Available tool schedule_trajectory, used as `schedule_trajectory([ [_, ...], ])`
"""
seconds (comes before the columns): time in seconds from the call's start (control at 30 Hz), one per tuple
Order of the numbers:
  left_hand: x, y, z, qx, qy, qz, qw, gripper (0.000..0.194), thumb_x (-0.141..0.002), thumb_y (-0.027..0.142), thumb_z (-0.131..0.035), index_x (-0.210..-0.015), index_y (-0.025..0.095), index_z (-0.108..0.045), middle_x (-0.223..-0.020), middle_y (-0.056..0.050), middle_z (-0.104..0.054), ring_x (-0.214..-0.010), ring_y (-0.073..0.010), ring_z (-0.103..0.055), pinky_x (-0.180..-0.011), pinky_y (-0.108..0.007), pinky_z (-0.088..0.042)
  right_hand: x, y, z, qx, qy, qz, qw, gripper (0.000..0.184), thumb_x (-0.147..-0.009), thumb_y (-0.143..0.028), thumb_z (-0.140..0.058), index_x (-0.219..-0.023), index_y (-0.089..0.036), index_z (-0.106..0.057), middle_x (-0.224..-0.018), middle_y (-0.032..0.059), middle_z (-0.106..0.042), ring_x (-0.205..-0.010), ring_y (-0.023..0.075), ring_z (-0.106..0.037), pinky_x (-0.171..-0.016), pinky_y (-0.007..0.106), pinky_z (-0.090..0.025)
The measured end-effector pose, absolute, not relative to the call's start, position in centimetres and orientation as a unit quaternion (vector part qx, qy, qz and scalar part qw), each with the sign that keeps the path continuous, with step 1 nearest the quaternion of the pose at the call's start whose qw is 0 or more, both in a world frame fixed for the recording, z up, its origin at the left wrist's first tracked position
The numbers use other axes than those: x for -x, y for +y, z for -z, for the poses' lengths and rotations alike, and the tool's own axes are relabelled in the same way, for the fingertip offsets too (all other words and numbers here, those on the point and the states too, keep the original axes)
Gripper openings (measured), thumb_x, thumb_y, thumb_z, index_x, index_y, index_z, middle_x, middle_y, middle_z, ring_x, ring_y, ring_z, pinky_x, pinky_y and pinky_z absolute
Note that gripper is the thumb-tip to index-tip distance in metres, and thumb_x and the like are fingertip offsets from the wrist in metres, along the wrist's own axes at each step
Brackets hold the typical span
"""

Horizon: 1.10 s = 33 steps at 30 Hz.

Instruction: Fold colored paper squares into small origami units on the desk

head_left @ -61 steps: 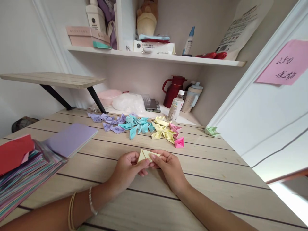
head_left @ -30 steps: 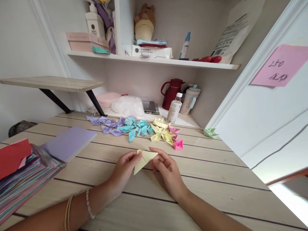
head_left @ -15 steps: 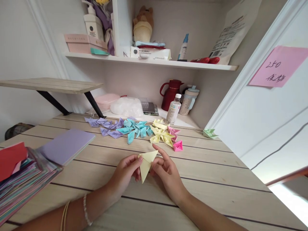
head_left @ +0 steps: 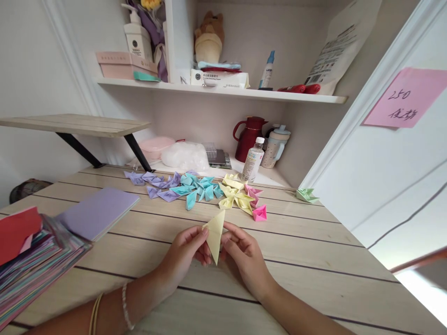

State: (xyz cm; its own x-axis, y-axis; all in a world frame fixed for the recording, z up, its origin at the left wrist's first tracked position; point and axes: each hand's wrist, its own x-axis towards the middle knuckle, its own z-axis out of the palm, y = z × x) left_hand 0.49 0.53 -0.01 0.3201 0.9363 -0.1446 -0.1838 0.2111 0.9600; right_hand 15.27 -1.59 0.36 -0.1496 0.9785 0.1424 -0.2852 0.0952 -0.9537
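Left hand: the left hand (head_left: 188, 246) is closed in a pinch, thumb on top, gripping a folded piece; the forearm comes in from 7 o'clock, with a beaded bracelet (head_left: 125, 307) and thin yellow bands (head_left: 93, 314) at the wrist.
Folded piece: pale yellow paper (head_left: 215, 237), a pointed, creased triangle held above the table, between the two hands.
Right hand: the right hand (head_left: 246, 256) has its fingers loosely curled at the paper's right edge, forearm from 5 o'clock; whether it pinches the paper, I cannot tell.
Table: wood-look planks with dark lines (head_left: 307, 242).
Folded shapes: small, sharp-cornered paper pieces; purple ones (head_left: 168, 195) at 11 o'clock, teal ones (head_left: 190, 200) near 12, yellow ones (head_left: 243, 201) at 1, pink ones (head_left: 260, 213) at 2, a green one (head_left: 307, 195) between 2 and 3.
Flat paper: a purple stack (head_left: 99, 211) toward 9 o'clock; a multicoloured stack (head_left: 38, 274), red sheet on top, nearer 8.
Bottle and jug: at 1 o'clock, a clear bottle (head_left: 253, 160), label too small to read, and a glossy red jug (head_left: 248, 139).
Shelf pack: at 12 o'clock, a white pack (head_left: 223, 80) printed "Facial Cleaning Towel".
Wall note: at 2 o'clock, pink paper (head_left: 407, 97) handwritten "250", with characters below.
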Motion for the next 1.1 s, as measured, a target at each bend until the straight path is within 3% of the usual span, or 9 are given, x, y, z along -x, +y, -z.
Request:
schedule_trajectory([
  [0.23, -0.7, 0.4, -0.1, -0.481, 0.403, -0.408, 0.663, 0.031, -0.074, 0.045, -0.057, -0.07, 0.014, -0.054, -0.051, 0.0, -0.057, -0.044, -0.011, -0.055, -0.044, -0.021, -0.042, -15.2, -1.4, 0.2, 0.378, -0.501, -0.543, 0.558, 0.036, -0.076, -0.034, -0.06, -0.108, -0.021, -0.058, -0.064, -0.0012, -0.058, -0.055, 0.0118, -0.053, -0.055, 0.024, -0.043],
  [0.4, -0.7, 0.3, 0.1, -0.485, 0.399, -0.411, 0.66, 0.033, -0.074, 0.047, -0.055, -0.071, 0.014, -0.054, -0.055, -0.001, -0.059, -0.047, -0.0126, -0.058, -0.046, -0.022, -0.044, -15.3, -1.2, 0.5, 0.4, -0.505, -0.524, 0.557, 0.039, -0.074, -0.032, -0.062, -0.111, -0.022, -0.055, -0.074, 0.0004, -0.058, -0.052, 0.0102, -0.05, -0.051, 0.023, -0.041],
  [0.57, -0.6, 0.1, 0.4, -0.496, 0.383, -0.399, 0.67, 0.038, -0.075, 0.049, -0.052, -0.08, 0.013, -0.06, -0.06, -0.004, -0.063, -0.05, -0.0136, -0.058, -0.05, -0.024, -0.045, -15.3, -1.4, 0.8, 0.418, -0.543, -0.442, 0.579, 0.015, -0.073, -0.028, -0.063, -0.085, -0.021, -0.067, -0.078, 0.0017, -0.049, -0.059, 0.0104, -0.047, -0.051, 0.023, -0.039],
  [0.77, -0.5, -0.4, -0.7, -0.481, 0.354, -0.392, 0.7, 0.059, -0.075, 0.064, -0.038, -0.078, 0.011, -0.065, -0.072, -0.009, -0.065, -0.064, -0.0182, -0.059, -0.06, -0.028, -0.046, -15.1, -1.4, 0.8, 0.385, -0.482, -0.491, 0.615, 0.005, -0.065, -0.026, -0.069, -0.065, -0.021, -0.068, -0.079, 0.0018, -0.045, -0.062, 0.0115, -0.046, -0.051, 0.023, -0.04],
  [0.93, -0.5, -0.3, -0.8, -0.492, 0.375, -0.38, 0.687, 0.04, -0.066, 0.05, -0.063, -0.077, 0.012, -0.064, -0.068, -0.004, -0.063, -0.063, -0.0155, -0.058, -0.058, -0.025, -0.045, -15.1, -1.3, 0.6, 0.374, -0.496, -0.495, 0.608, 0.004, -0.067, -0.024, -0.067, -0.066, -0.02, -0.068, -0.08, 0.0018, -0.045, -0.064, 0.0111, -0.047, -0.052, 0.022, -0.04],
  [1.1, -0.6, 0.3, 0.0, -0.484, 0.375, -0.39, 0.687, 0.034, -0.068, 0.046, -0.062, -0.077, 0.013, -0.06, -0.063, -0.003, -0.063, -0.052, -0.0131, -0.057, -0.049, -0.023, -0.044, -15.2, -1.2, 1.0, 0.366, -0.501, -0.505, 0.6, 0.013, -0.062, -0.016, -0.068, -0.073, -0.02, -0.067, -0.083, 0.0015, -0.047, -0.067, 0.012, -0.049, -0.055, 0.022, -0.041],
])
